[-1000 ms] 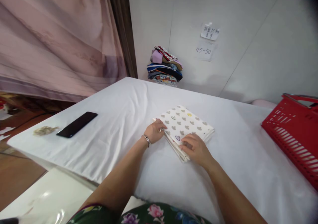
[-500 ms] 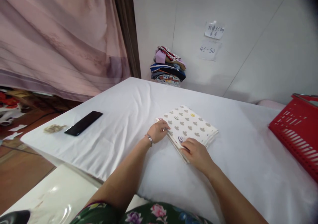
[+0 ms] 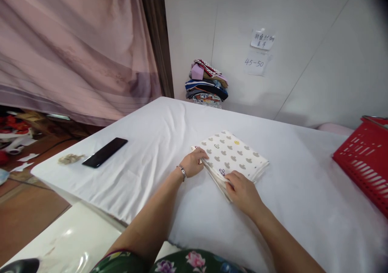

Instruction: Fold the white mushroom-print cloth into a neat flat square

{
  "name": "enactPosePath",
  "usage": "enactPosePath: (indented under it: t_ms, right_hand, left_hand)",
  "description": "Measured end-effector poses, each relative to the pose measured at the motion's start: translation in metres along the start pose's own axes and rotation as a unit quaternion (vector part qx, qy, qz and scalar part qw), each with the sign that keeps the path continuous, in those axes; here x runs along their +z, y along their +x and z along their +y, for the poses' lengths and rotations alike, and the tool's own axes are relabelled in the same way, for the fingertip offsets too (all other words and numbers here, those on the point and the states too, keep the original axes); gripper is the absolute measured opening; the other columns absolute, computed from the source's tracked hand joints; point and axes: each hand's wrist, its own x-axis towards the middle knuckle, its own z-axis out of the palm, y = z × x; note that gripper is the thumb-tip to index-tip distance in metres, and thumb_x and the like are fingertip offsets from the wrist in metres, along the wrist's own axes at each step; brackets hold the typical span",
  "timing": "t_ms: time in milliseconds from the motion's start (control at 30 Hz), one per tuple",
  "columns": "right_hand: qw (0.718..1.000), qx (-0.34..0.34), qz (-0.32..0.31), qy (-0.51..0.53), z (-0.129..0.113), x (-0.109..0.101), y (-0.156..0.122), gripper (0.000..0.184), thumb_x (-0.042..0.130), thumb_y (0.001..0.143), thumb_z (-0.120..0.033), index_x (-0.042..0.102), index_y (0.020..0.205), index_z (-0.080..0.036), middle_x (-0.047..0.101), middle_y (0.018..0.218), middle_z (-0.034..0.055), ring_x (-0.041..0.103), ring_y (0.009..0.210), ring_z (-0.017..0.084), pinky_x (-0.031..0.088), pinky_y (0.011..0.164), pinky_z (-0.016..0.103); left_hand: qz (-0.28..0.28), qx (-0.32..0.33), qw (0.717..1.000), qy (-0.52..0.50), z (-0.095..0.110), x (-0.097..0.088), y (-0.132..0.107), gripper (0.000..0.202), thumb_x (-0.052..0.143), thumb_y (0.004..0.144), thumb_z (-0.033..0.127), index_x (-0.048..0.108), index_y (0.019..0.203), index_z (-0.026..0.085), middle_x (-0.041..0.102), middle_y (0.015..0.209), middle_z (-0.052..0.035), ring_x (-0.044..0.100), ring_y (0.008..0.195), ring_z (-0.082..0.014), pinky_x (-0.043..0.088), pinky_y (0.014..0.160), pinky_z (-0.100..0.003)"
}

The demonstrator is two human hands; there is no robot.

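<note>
A: What lies on the left?

B: A draped pink curtain (image 3: 75, 43) hangs behind. On the white cloth-covered surface (image 3: 287, 176) sit a small tangle of pale tan strands (image 3: 70, 158) and, just beside it, a flat black rectangular device (image 3: 105, 152), like a phone.

A: And the middle?

B: The left hand (image 3: 192, 164), a silver bracelet (image 3: 182, 172) at its wrist, pinches the left end of the near edge of a folded cream cloth with grey mushroom-like prints (image 3: 232, 150). The cloth lies flat, its layers showing along that edge. Beyond the surface's far side, by the wall, is a stack of folded multicoloured fabrics (image 3: 206, 83).

A: The other hand?

B: The right hand (image 3: 245, 192) grips the same edge nearer the wearer, thumb and fingers close together.

A: What has just changed?

B: The right hand's fingers have drawn in from a looser, gapped hold, while the left hand stays at its end. I judge that this edge is now controlled at both ends, so its layers can be kept together.

A: Farther right?

B: A red slotted plastic basket (image 3: 363, 156), well apart from the cloth.
</note>
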Motion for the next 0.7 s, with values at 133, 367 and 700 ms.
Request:
enactPosePath:
  t_ms: [133,367,700]
  right_hand:
    - [0.999,-0.001,0.041,0.001,0.001,-0.001,0.0,0.019,0.041,0.081,-0.013,0.057,0.085,-0.021,0.056,0.079,0.0004,0.053,0.069,0.013,0.037,0.059,0.022]
    - [0.989,-0.046,0.137,-0.023,0.004,-0.008,0.001,0.022,0.039,0.084,-0.013,0.058,0.093,-0.019,0.056,0.085,0.0044,0.052,0.076,0.015,0.039,0.066,0.024]
    - [0.992,-0.03,-0.108,-0.06,-0.006,-0.007,0.002,0.027,0.039,0.078,-0.006,0.059,0.089,-0.019,0.053,0.088,0.004,0.051,0.077,0.014,0.037,0.064,0.023]
  left_hand:
    - [0.01,0.006,1.0,0.003,-0.001,-0.001,0.001,0.025,0.054,0.066,0.005,0.064,0.083,0.019,0.058,0.094,-0.001,0.045,0.055,-0.0055,0.045,0.062,-0.021]
    - [0.12,0.011,0.992,0.037,0.002,0.008,0.003,0.019,0.053,0.071,0.007,0.064,0.08,0.02,0.059,0.092,-0.0003,0.054,0.068,-0.0083,0.045,0.066,-0.021]
    - [0.074,-0.025,0.996,0.048,-0.008,0.015,-0.001,0.019,0.054,0.067,0.005,0.064,0.071,0.021,0.058,0.082,0.0015,0.056,0.07,-0.0097,0.044,0.088,-0.027]
